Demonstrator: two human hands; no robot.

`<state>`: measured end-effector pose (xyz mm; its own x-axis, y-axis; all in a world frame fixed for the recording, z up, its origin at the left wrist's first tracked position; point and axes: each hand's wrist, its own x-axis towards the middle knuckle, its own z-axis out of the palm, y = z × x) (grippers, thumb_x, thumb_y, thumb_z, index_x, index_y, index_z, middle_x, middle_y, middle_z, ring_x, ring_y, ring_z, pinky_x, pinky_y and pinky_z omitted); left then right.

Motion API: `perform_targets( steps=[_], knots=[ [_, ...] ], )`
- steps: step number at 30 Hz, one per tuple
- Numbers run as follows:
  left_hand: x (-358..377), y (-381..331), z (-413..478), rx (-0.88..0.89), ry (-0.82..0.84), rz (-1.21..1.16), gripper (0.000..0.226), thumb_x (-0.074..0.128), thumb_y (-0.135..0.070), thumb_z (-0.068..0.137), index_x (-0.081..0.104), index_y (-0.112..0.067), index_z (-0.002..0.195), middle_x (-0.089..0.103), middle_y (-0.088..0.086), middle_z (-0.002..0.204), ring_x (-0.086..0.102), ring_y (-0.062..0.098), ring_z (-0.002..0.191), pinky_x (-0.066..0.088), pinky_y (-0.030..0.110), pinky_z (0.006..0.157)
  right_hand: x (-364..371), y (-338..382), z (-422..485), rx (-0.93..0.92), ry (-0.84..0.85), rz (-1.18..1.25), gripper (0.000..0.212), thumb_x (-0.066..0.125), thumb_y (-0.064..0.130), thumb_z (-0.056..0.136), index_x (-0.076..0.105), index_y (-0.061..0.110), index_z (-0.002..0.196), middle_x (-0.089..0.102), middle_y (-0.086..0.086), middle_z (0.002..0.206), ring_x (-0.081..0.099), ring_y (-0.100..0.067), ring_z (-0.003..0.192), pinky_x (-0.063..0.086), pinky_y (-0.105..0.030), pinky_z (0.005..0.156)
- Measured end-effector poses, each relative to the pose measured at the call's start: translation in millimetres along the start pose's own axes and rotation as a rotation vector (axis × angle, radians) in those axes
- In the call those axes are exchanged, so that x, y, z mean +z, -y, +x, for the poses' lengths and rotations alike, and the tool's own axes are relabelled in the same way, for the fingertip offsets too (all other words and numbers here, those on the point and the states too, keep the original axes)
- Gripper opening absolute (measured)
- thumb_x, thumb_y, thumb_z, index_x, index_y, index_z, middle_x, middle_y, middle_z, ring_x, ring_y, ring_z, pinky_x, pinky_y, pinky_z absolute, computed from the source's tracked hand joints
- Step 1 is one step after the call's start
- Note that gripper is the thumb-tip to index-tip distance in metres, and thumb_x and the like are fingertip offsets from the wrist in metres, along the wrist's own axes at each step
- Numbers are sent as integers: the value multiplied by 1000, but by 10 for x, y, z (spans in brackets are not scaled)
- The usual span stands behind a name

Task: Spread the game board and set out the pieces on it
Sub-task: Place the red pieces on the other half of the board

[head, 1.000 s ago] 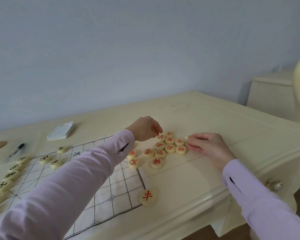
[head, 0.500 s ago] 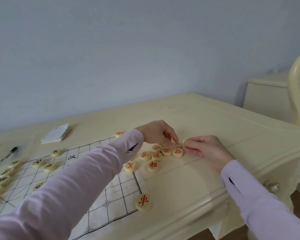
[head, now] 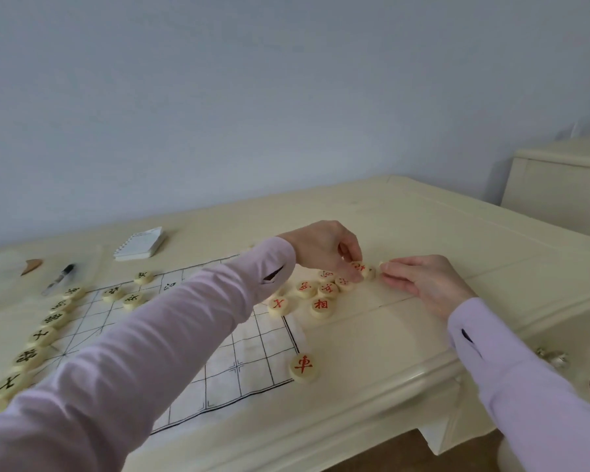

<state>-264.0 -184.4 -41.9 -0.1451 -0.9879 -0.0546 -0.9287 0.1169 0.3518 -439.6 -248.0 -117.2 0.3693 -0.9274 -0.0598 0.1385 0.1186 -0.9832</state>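
The game board [head: 239, 366] lies flat, its middle hidden under the left sleeve [head: 150, 335]. Just off its far right corner, the left hand [head: 321, 250] pinches a red piece [head: 357, 267] at the edge of the red cluster [head: 327, 289]. The right hand [head: 423, 282] meets a pale piece [head: 370, 273] beside it with its fingertips — gripped or merely touched, I cannot tell. Black pieces [head: 41, 335] line the board's left edge, the nearest blurred and cut off.

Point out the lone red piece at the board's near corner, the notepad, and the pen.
lone red piece [head: 304, 367]: head view, its top face.
notepad [head: 140, 244]: head view, top page.
pen [head: 60, 279]: head view, middle of barrel.
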Motion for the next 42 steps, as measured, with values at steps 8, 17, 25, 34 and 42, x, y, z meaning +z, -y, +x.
perform_targets(
  steps=[8, 17, 25, 34, 42],
  knots=[
    [-265, 464, -833, -170, -72, -57, 26, 77, -29, 76, 66, -19, 98, 66, -9, 89, 63, 12, 88, 49, 24, 82, 139, 30, -156, -60, -62, -93, 18, 71, 1, 79, 65, -7, 94, 64, -14, 82, 61, -17, 73, 56, -17, 69],
    [-386, 702, -1465, -354, -104, -54, 28, 68, -38, 82, 63, -13, 95, 74, -3, 83, 69, 6, 69, 49, 18, 67, 953, 242, -655, -150, 208, -407, 20, 76, 11, 76, 71, -1, 91, 72, -13, 81, 69, -16, 68, 58, -22, 71],
    [-345, 865, -1810, -358, -170, -75, 30, 67, -42, 80, 63, -15, 93, 73, -2, 81, 66, 13, 71, 55, 31, 78, 1578, 130, -994, -241, 440, -874, 21, 79, 20, 70, 73, 13, 90, 74, -8, 89, 70, -21, 87, 54, -37, 89],
    [-248, 1002, -2055, -326, -194, -118, 31, 70, -43, 79, 62, -18, 96, 72, 2, 89, 63, 11, 72, 53, 30, 79, 1749, 20, -1144, -250, 538, -1170, 26, 79, 18, 71, 73, 13, 95, 71, -2, 94, 66, -18, 95, 50, -31, 86],
    [-208, 1030, -2084, -325, -197, -135, 32, 72, -40, 78, 63, -17, 97, 72, 3, 92, 65, 13, 76, 53, 29, 80, 1769, 14, -1156, -221, 571, -1233, 29, 78, 14, 73, 72, 13, 102, 67, 2, 92, 63, -15, 95, 50, -30, 92]
  ],
)
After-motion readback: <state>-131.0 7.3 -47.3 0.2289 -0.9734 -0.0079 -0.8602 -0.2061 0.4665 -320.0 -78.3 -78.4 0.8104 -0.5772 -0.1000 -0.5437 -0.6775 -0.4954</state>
